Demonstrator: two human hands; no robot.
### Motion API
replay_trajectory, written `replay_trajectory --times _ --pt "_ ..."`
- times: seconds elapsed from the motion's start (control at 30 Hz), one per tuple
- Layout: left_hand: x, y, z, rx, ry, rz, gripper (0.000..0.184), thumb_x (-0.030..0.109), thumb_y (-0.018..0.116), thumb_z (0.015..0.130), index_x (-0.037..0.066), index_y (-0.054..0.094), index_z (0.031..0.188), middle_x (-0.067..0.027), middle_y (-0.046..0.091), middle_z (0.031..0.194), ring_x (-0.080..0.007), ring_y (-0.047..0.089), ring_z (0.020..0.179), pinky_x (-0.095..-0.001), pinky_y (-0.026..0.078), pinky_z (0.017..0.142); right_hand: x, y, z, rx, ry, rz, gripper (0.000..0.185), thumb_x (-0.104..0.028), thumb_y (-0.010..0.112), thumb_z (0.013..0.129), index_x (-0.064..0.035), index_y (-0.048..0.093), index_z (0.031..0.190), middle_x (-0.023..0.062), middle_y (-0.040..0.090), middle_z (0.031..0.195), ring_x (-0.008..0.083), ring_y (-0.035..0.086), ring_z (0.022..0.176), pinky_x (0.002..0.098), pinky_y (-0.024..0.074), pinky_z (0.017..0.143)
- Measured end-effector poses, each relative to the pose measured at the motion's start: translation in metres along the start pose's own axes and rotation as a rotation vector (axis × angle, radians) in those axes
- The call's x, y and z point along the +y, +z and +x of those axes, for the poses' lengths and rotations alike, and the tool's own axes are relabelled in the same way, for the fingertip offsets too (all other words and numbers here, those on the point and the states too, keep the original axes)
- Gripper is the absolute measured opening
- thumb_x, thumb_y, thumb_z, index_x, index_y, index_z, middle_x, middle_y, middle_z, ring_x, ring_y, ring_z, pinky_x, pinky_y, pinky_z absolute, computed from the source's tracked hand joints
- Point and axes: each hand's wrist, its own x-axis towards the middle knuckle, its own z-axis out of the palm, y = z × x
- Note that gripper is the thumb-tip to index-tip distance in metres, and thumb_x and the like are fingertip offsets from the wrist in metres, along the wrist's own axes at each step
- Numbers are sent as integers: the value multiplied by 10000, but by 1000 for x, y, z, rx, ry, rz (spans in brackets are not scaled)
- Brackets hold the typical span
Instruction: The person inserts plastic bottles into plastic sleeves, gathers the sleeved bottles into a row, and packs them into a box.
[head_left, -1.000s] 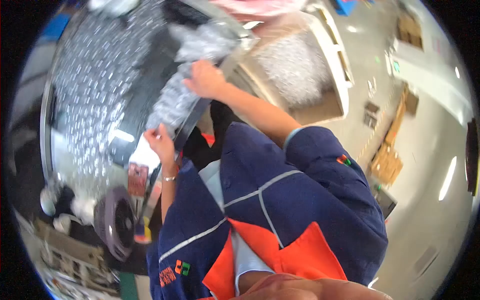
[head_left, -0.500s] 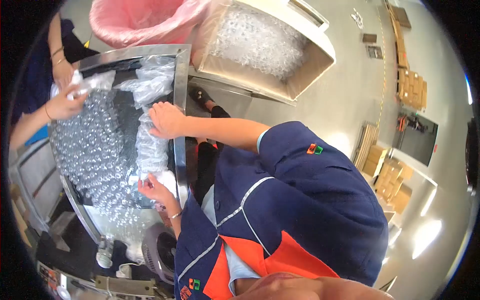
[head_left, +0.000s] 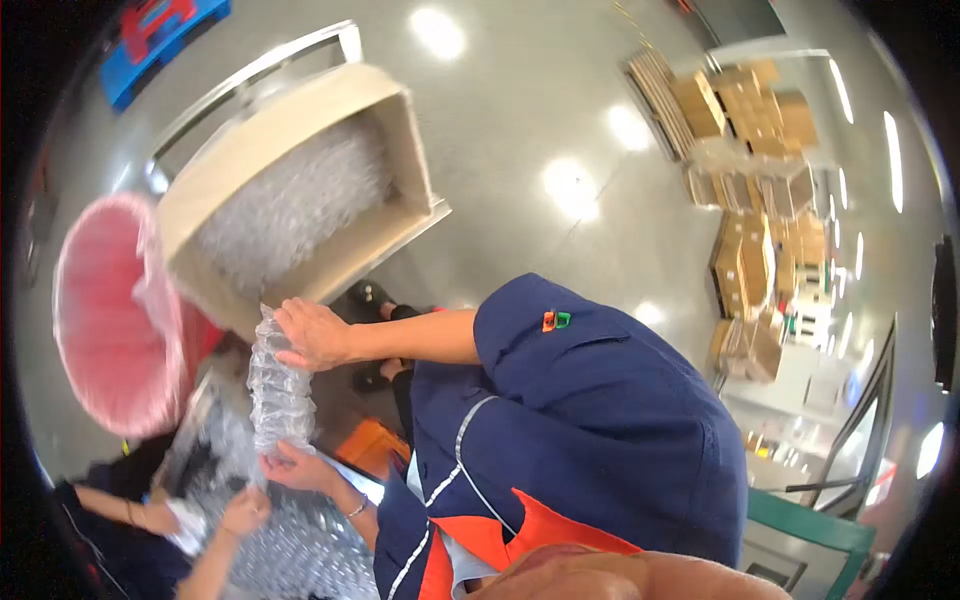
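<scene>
Off the table hangs a ribbed, sleeve-like bundle of clear plastic (head_left: pixel 281 400), held lengthwise between both hands. My right hand (head_left: pixel 315 335) is closed on its upper end, fingers over the side facing the bin. My left hand (head_left: pixel 297 468) grips the lower end with the fingers partly hidden by the plastic. Beyond my right hand stands a beige bin (head_left: pixel 290 115) with a heap of crumpled clear plastic (head_left: pixel 300 200) inside. On the table below lies a sheet of clear bubble-like plastic (head_left: pixel 300 550).
A co-worker's hands (head_left: pixel 243 512) work over the table near my left hand, one by white material (head_left: pixel 187 525). A pink-lined bin (head_left: pixel 110 310) stands beside the beige one. Cardboard boxes (head_left: pixel 745 265) are stacked across the floor. An orange object (head_left: pixel 372 447) sits near my feet.
My body and view have turned toward the beige bin. Both hands have lifted the clear plastic bundle off the table and carried it near the bin's edge.
</scene>
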Motion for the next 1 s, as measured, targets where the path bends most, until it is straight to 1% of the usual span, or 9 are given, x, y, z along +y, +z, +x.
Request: replay_trajectory --times 0.2,0.4,0.63,0.73,0.83,0.87,0.9,0.97,1.0 --pt "70 137 35 -325 -22 -105 454 103 606 881 -53 407 1259 -165 545 1105 -222 531 1003 -344 438 885 114 -53 20 129 275 2 496 -351 641 770 61 474 990 230 510 952 380 508 900 429 432 813" --pt "90 254 66 -423 342 130 423 152 638 854 -30 497 1209 -152 550 1147 -243 520 1049 -360 407 932 201 -72 35 129 631 -33 630 -454 563 816 102 501 1108 289 525 1130 409 514 1062 455 422 910" --pt "115 367 108 -557 464 63 443 176 671 813 -13 528 1188 -100 578 859 -199 528 775 -315 454 750 274 -76 70 222 793 -96 548 -413 621 792 59 523 1053 240 508 1134 377 513 1040 458 444 854" --pt "128 403 127 -565 561 117 404 186 660 816 -27 552 1142 -129 606 831 -250 566 744 -340 459 760 312 -66 92 389 662 -386 720 -440 544 853 195 393 1157 410 514 1063 404 632 888 424 537 723" --pt "120 445 160 -593 772 215 340 248 620 839 -32 606 1032 -179 644 909 -320 609 821 -395 464 775 350 -56 114 539 467 -685 571 -384 544 857 179 539 952 314 607 764 395 635 781 427 526 687" --pt "111 464 172 -558 930 170 354 284 606 847 -27 620 1016 -197 646 941 -338 614 859 -400 463 783 336 -79 123 414 609 -355 491 -358 524 866 126 597 902 254 626 737 377 634 792 429 513 721" --pt "102 481 184 -521 1086 121 374 319 592 856 -23 635 1000 -215 649 973 -356 618 897 -405 463 791 351 -70 130 377 523 -409 476 -353 511 871 112 601 920 240 632 743 374 634 789 432 510 734" --pt "85 511 203 -586 1149 484 427 273 552 868 52 516 1232 -199 501 1245 -404 472 1128 -448 363 973 387 -53 147 301 346 -518 450 -343 487 883 83 611 957 212 643 753 369 635 785 438 503 759" --pt "75 521 209 -618 1170 667 506 249 532 874 90 456 1348 -191 428 1381 -428 398 1244 -470 313 1064 397 -50 152 49 475 -522 415 -293 409 916 51 601 1048 200 654 928 345 617 924 430 459 876"
